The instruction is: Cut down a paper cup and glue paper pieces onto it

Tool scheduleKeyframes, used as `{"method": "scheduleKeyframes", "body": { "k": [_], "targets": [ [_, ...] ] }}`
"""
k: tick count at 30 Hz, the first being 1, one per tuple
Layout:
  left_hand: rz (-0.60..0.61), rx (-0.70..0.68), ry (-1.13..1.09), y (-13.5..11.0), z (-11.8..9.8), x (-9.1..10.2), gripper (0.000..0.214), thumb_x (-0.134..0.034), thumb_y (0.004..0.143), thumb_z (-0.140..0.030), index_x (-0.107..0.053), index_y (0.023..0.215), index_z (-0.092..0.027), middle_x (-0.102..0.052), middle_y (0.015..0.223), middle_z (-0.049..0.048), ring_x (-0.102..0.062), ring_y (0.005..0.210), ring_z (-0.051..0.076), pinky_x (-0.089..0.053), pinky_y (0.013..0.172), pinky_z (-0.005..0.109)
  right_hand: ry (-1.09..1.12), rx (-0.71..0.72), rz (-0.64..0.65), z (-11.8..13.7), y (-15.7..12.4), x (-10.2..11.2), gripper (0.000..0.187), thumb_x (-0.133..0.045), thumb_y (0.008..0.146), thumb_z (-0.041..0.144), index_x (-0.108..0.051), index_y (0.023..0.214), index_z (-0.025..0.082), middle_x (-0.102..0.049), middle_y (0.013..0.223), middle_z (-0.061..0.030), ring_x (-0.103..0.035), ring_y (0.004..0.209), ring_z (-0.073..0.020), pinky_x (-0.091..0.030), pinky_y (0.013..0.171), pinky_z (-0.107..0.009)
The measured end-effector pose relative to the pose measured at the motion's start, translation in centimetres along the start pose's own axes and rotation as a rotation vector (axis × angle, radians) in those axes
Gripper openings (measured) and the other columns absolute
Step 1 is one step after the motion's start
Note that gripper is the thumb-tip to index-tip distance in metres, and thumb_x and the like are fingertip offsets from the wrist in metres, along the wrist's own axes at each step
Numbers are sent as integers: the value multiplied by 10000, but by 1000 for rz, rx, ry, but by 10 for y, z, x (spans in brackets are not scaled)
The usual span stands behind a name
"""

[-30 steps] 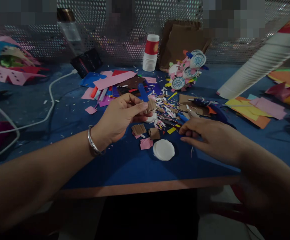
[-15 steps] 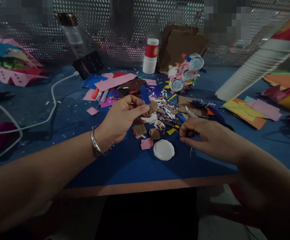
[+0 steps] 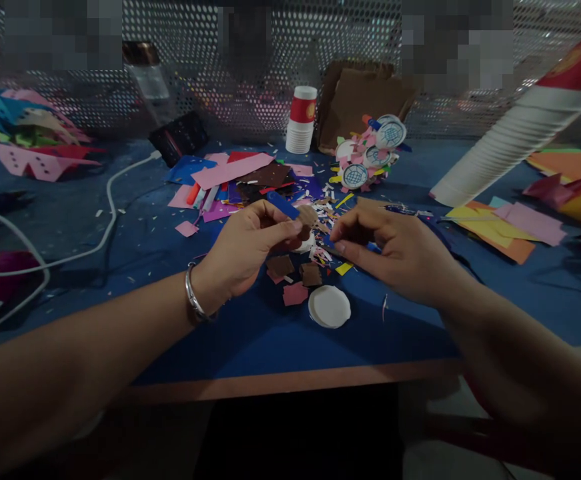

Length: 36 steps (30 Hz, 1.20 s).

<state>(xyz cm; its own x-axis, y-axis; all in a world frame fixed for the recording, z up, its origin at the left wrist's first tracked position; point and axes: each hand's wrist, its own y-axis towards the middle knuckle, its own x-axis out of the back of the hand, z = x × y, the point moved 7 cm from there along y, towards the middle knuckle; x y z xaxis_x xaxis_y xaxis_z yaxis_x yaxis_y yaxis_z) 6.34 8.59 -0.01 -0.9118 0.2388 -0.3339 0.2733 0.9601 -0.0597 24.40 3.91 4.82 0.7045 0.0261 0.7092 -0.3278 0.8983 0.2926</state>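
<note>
My left hand [image 3: 243,243] pinches a small piece of brown corrugated cardboard [image 3: 307,215] between thumb and fingers. A blue strip [image 3: 281,204], rounded at its end, sticks out up and left beside it. My right hand [image 3: 395,250] is closed, thumb tip near the fingertips, over the scrap pile. A thin dark item and a bit of blue show by its fingers; whether it grips them I cannot tell. Below the hands lie a white paper disc [image 3: 329,307], a pink paper piece [image 3: 295,294] and a small cardboard square [image 3: 311,274].
White-and-red paper cups [image 3: 300,120] stand stacked at the back; a taller cup stack [image 3: 505,137] leans at the right. Behind the scraps sits a paper-covered model with patterned discs [image 3: 355,177]. A white cable [image 3: 110,193] crosses the left side. Coloured paper [image 3: 500,223] lies at right.
My right hand has moved left and up, closer to the left hand. The blue strip in my left hand has tilted from near upright to slanting left.
</note>
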Motion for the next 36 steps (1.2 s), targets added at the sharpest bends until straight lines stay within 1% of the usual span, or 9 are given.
{"method": "scheduleKeyframes", "body": {
  "k": [9, 14, 19, 21, 25, 27, 30, 34, 36],
  "targets": [
    [-16, 11, 46, -1, 0, 1, 275, -892, 830, -187, -617, 828, -178, -752, 775, -10, -753, 776, 143, -548, 691, 260, 138, -52, -110, -5, 3, -2, 10, -697, 937, 227, -700, 941, 219, -700, 848, -15, -631, 735, -162, -497, 686, -321],
    [-18, 14, 30, 0, -1, 0, 285, -903, 775, -159, -642, 890, -178, -766, 866, -3, -751, 822, 148, -566, 727, 270, 258, -104, -180, -4, 5, 5, 171, -799, 895, 273, -710, 1037, 237, -705, 947, -25, -667, 828, -193, -556, 736, -352],
    [-29, 25, 37, -1, 0, 1, 244, -865, 811, -139, -638, 887, -181, -762, 859, -6, -762, 827, 146, -577, 740, 270, 294, -138, -207, -6, 5, 4, 75, -795, 900, 259, -727, 925, 241, -739, 971, -43, -699, 898, -218, -585, 806, -375],
    [-21, 31, 18, -1, 0, 0, 235, -873, 801, -146, -664, 904, -175, -774, 888, 5, -765, 846, 149, -583, 760, 272, 378, -163, -225, -11, 5, 2, 116, -840, 877, 290, -741, 914, 241, -729, 952, -35, -678, 866, -200, -573, 793, -360],
    [43, 35, -4, -2, 1, -6, 275, -903, 763, -168, -736, 981, -153, -789, 926, 23, -737, 815, 139, -581, 774, 273, 617, -236, -234, -21, 5, -5, 326, -956, 770, 421, -732, 907, 227, -655, 850, 0, -541, 701, -129, -477, 646, -300],
    [58, 38, 4, -4, 2, -9, 269, -908, 762, -175, -729, 962, -155, -779, 897, 20, -719, 782, 137, -579, 752, 275, 660, -256, -218, -22, 7, -8, 388, -962, 754, 475, -698, 882, 222, -613, 819, 11, -494, 667, -115, -439, 607, -290],
    [69, 44, 27, -7, 4, -12, 238, -899, 765, -181, -699, 893, -170, -745, 832, 8, -690, 726, 138, -560, 682, 275, 693, -285, -176, -22, 9, -10, 422, -964, 749, 489, -659, 873, 226, -577, 822, 16, -496, 679, -116, -455, 622, -293],
    [112, 100, 102, -11, 9, -16, 346, -977, 675, -273, -706, 863, -171, -714, 774, 2, -623, 616, 122, -407, 506, 236, 799, -336, -167, -25, 7, -14, 444, -989, 721, 473, -660, 875, 217, -587, 821, 17, -550, 735, -126, -475, 659, -284],
    [123, 112, 117, -11, 10, -18, 386, -1003, 639, -300, -717, 860, -166, -714, 769, 0, -595, 590, 109, -361, 481, 230, 824, -341, -175, -26, 7, -14, 446, -1007, 705, 459, -677, 876, 212, -603, 822, 16, -570, 756, -126, -486, 680, -280]
  ]
}}
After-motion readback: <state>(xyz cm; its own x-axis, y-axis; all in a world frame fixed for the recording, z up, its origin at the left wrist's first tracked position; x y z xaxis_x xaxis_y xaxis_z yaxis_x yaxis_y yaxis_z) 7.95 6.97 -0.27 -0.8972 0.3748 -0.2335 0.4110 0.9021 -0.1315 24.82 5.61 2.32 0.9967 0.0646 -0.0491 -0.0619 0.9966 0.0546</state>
